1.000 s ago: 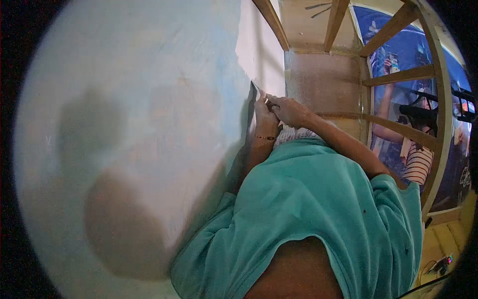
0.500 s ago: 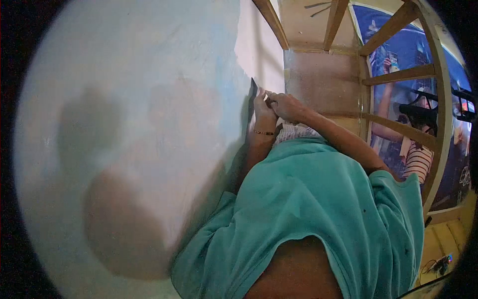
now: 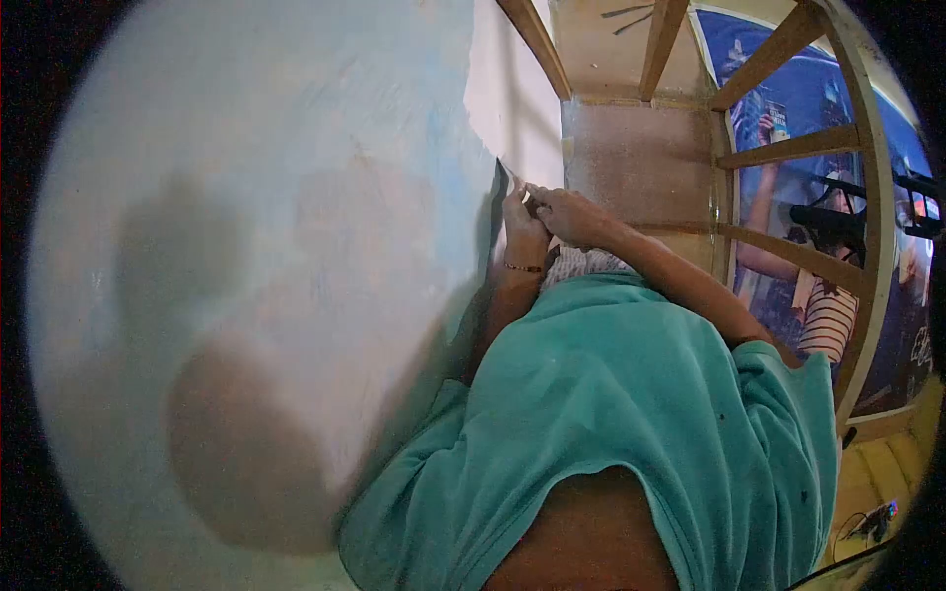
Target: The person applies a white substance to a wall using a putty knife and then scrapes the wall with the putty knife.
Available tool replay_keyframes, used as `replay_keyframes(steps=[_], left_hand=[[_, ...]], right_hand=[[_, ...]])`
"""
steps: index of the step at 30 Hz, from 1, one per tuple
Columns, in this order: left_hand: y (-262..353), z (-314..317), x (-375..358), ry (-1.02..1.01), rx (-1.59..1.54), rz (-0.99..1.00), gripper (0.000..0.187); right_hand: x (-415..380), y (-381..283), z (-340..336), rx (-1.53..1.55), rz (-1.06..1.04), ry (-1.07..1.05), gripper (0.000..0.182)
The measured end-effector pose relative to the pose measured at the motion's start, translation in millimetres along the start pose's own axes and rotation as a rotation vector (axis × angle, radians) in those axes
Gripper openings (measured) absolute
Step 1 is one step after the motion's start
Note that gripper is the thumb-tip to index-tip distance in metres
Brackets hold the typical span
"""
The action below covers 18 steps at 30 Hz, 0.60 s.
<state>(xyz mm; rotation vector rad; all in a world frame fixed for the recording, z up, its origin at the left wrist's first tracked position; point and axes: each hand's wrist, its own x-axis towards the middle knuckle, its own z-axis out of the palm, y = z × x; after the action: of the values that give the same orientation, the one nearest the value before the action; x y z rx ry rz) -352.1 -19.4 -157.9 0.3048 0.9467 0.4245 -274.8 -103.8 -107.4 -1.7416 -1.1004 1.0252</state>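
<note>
My left hand [image 3: 525, 219], with a bracelet at the wrist, is closed at the lower end of a thin, dark-edged scraper [image 3: 505, 171]. The blade's tip is at the wall [image 3: 374, 256], by the ragged lower edge of a smooth white patch [image 3: 503, 94]. Right beside it, my right hand [image 3: 574, 217] is closed with bent fingers on the scraper's handle end, which the fingers mostly hide. A small pale bit shows between the two hands.
A wooden frame with slats [image 3: 877, 197] stands on the right. Behind it hangs a blue printed banner [image 3: 769, 103]. Brown panels [image 3: 641, 163] lie beyond the hands. A small device with cables [image 3: 872, 522] is at the lower right. Shadows fall on the wall.
The scraper's blade has tilted slightly, with its tip a little lower. Both hands stay nearly in place.
</note>
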Motion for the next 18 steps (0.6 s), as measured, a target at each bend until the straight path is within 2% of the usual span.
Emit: replay_keyframes(steps=[5,8,11,14,17,18], left_hand=[[4,3,1,0.046,-0.04,-0.076,0.032],[3,12,1,0.182,-0.064,-0.07,0.034],[6,23,-18,0.18,-0.09,-0.141,0.028],[2,14,-11,0.096,-0.124,-0.064,0.028],[5,15,-14,0.011,-0.009,-0.04,0.034],[2,1,1,-0.011,-0.03,-0.025,0.034]], right_hand=[[4,2,0,-0.056,0.007,-0.058,0.033],[5,7,3,0.071,0.021,-0.02,0.03],[-6,-2,1,0.109,0.011,0.041,0.03],[-4,0,0,-0.005,-0.071,0.025,0.029],[5,-2,-1,0.041,0.072,-0.069,0.031],[5,2,2,0.026,0.042,-0.047,0.031]])
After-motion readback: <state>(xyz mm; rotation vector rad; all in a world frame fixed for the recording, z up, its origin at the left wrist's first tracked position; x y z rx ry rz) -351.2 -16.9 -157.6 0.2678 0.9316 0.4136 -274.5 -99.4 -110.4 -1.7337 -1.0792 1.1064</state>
